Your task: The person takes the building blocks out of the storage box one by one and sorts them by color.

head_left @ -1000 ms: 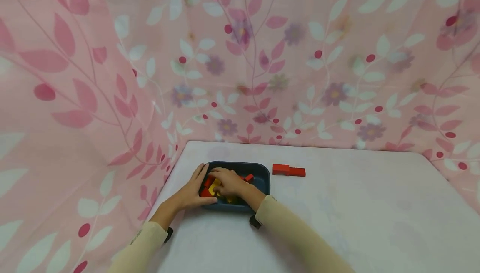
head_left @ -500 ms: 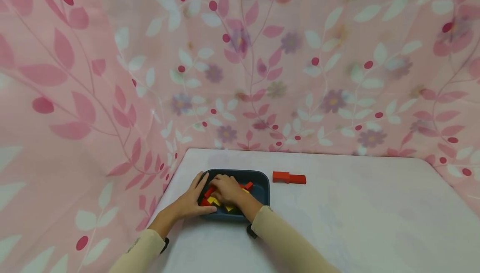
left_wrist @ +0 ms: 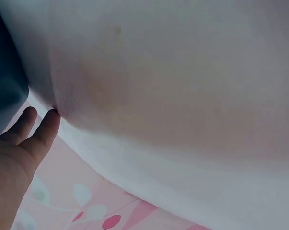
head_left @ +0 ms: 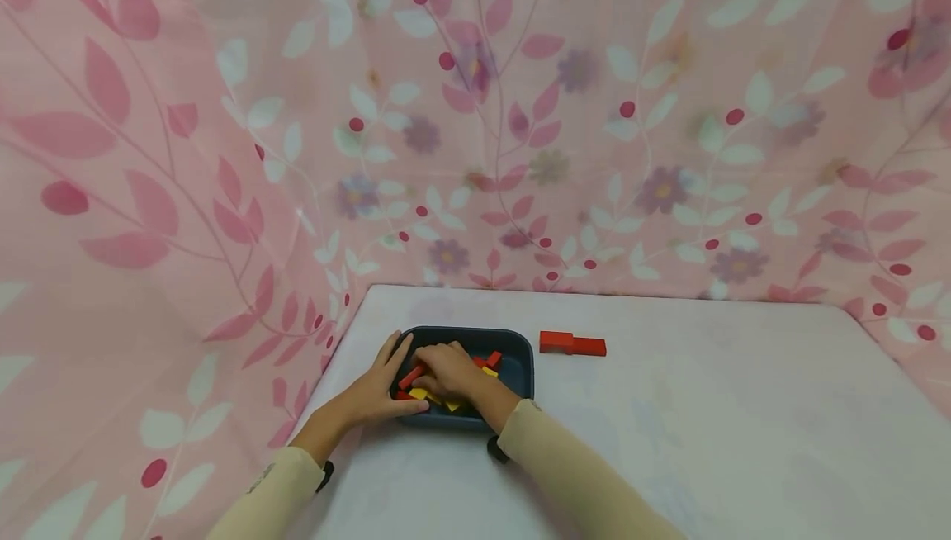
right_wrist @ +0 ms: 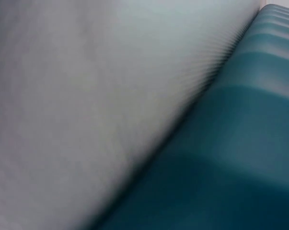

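Note:
A dark blue tray sits on the white-covered table, with red and yellow blocks inside. My left hand rests against the tray's left side, its fingers straight and spread, the thumb over the near rim. In the left wrist view, two fingers of that hand lie beside the tray's outer wall. My right hand reaches into the tray from the near side, its fingers bent, pinching a red block. Part of the pile is hidden beneath it. Only the tray's ribbed outer wall and white cloth show in the right wrist view.
Two red blocks lie end to end on the table, right of the tray. The white table extends to the right. Pink floral curtain stands behind the table and along its left side.
My right hand has shifted slightly within the pile, and the red block at its fingertips has turned and shows more. My left hand keeps its place on the tray.

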The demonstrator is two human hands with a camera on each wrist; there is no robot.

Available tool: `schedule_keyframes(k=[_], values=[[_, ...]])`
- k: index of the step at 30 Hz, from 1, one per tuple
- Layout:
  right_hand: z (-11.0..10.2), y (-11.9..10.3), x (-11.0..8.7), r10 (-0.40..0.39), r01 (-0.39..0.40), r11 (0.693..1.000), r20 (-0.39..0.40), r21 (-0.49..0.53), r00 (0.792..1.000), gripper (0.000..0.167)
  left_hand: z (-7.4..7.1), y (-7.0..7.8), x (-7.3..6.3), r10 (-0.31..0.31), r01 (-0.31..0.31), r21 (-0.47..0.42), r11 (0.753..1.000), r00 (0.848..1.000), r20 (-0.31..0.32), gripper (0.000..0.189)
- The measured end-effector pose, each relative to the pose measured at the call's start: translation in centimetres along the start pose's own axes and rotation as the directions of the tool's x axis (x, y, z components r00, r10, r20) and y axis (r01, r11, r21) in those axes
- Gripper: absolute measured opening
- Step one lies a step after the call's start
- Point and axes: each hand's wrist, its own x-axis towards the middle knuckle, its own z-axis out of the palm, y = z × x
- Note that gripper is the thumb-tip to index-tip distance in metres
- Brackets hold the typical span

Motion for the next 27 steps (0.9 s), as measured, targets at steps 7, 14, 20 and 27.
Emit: schedule_keyframes(k=[7, 14, 20, 27], values=[[-0.1, 0.0, -0.4, 0.042, -0.025, 0.994, -0.157, 0.104, 0.987, 0.024, 0.1, 0.2, -0.3, -0.007, 0.007, 0.007, 1.000, 1.000, -0.006, 0.116], [-0.5, 0.3, -0.2, 0.073, -0.045, 0.988, -0.191, 0.146, 0.979, 0.026, -0.5, 0.8, -0.1, -0.017, 0.018, 0.016, 1.000, 1.000, -0.006, 0.116], [-1.0, 0.1, -0.4, 0.099, -0.059, 0.981, -0.215, 0.183, 0.972, 0.034, -0.4, 0.6, 0.2, -0.014, 0.014, 0.026, 1.000, 1.000, -0.008, 0.117], [-1.1, 0.0, -0.7, 0.126, -0.071, 0.963, -0.204, 0.260, 0.971, 0.029, 0.0, 0.5, 0.2, -0.011, 0.011, 0.005, 1.000, 1.000, -0.009, 0.120]])
